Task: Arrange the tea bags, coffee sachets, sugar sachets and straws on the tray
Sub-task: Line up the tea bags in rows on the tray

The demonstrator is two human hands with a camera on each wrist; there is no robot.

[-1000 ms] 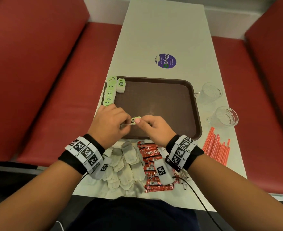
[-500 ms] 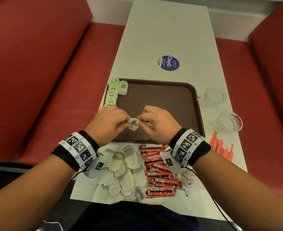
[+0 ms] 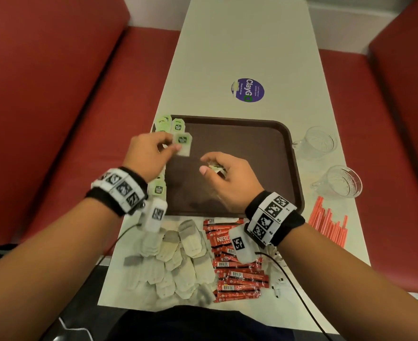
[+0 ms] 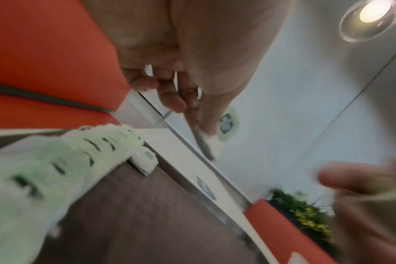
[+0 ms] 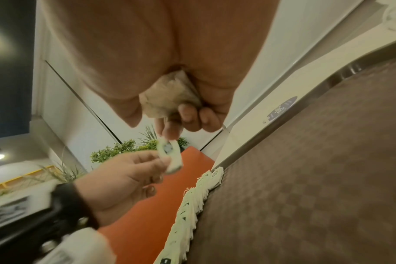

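Note:
My left hand (image 3: 172,147) pinches a tea bag (image 3: 183,143) with a green tag above the far left of the brown tray (image 3: 252,143); the left wrist view shows the same tea bag (image 4: 226,125) at the fingertips. A row of tagged tea bags (image 3: 162,124) lines the tray's left edge, and one more tea bag (image 3: 177,125) lies beside it. My right hand (image 3: 211,166) hovers over the tray's middle, fingers curled round another tea bag (image 5: 170,94). Loose tea bags (image 3: 173,259), red coffee sachets (image 3: 237,274) and red straws (image 3: 328,225) lie on the white table (image 3: 240,45).
Two glass cups (image 3: 321,141) (image 3: 340,180) stand right of the tray. Small white sachets (image 3: 276,284) lie by the coffee sachets, partly under my right wrist. A round purple sticker (image 3: 248,90) marks the table beyond the tray. Red benches (image 3: 55,94) flank the table.
My hands have parted. The left one carried a tagged tea bag up and left toward the row's far end; the right one stayed over the tray holding another.

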